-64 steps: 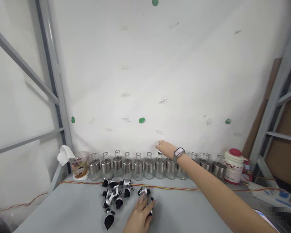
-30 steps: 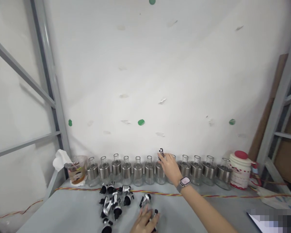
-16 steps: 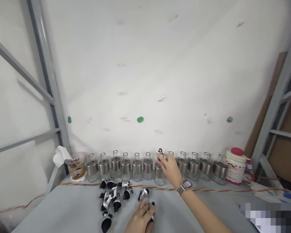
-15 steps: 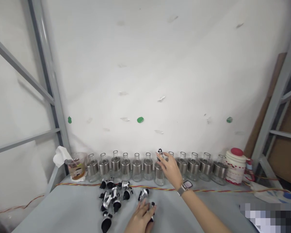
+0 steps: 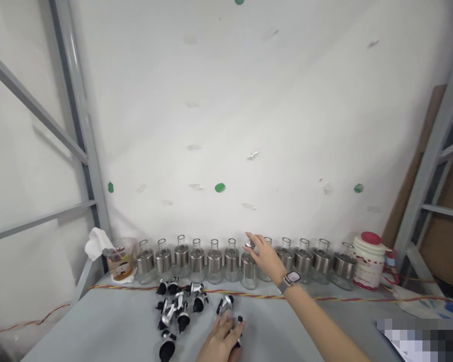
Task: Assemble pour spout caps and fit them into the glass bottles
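Observation:
My right hand (image 5: 263, 254), wearing a watch, is closed in a pinch around a silver pourer stopper (image 5: 250, 243) at the mouth of a glass bottle (image 5: 249, 265) with a metal sleeve. Fingers hide much of that bottle's neck. My left hand (image 5: 221, 341) rests low on the table, its fingers closed around another black-and-silver pourer stopper (image 5: 240, 320), which is partly covered. Just beyond those fingertips lies a loose stopper (image 5: 225, 303). Left of this hand, several more pourer stoppers (image 5: 168, 314) lie in a heap.
Similar sleeved bottles (image 5: 214, 260) stand in a row along the wall. A plastic cup (image 5: 121, 261) with amber liquid is at the left end, a cream jar (image 5: 369, 261) with a red lid at the right. A twisted red-yellow cord (image 5: 264, 295) crosses the grey table (image 5: 98, 322).
The stopper in my right hand has turned or tipped, so its black top no longer shows above the fingers. My left hand stays nearly still. The view has shifted slightly.

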Demonstrator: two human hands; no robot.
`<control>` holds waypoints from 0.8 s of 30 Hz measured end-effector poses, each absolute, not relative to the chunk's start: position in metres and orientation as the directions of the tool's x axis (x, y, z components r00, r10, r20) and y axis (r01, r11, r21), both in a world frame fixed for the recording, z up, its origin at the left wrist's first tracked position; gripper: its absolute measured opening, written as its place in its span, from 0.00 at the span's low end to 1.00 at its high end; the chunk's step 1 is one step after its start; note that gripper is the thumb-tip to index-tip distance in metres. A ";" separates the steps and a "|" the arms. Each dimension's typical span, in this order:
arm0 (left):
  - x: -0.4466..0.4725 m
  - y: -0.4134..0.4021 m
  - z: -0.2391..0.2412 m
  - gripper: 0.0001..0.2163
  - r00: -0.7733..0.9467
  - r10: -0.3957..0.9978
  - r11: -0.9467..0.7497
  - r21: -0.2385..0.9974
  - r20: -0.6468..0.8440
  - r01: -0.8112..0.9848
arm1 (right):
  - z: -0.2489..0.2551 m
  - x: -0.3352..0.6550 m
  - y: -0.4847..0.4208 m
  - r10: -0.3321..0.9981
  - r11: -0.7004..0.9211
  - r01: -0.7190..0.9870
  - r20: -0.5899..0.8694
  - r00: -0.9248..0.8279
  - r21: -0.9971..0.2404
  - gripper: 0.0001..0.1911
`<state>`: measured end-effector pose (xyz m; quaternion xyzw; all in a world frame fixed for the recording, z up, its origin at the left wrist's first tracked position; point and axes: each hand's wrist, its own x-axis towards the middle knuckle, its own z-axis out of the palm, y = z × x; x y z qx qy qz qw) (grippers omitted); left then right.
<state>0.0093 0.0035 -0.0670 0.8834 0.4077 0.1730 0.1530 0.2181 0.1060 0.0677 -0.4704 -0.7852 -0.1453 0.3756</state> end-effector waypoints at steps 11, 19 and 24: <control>0.012 -0.008 -0.045 0.28 0.581 0.801 -0.581 0.421 0.143 0.697 | 0.041 0.214 0.093 0.575 0.392 0.920 0.779 -0.251 0.007 0.20; 0.011 -0.003 -0.053 0.29 0.607 0.783 -0.609 0.374 0.140 0.699 | 0.029 0.209 0.109 0.496 0.423 0.905 0.848 -0.187 -0.048 0.16; 0.009 0.011 -0.079 0.30 0.661 0.735 -0.676 0.236 0.149 0.698 | 0.026 0.203 0.115 0.466 0.446 0.888 0.876 -0.122 -0.114 0.14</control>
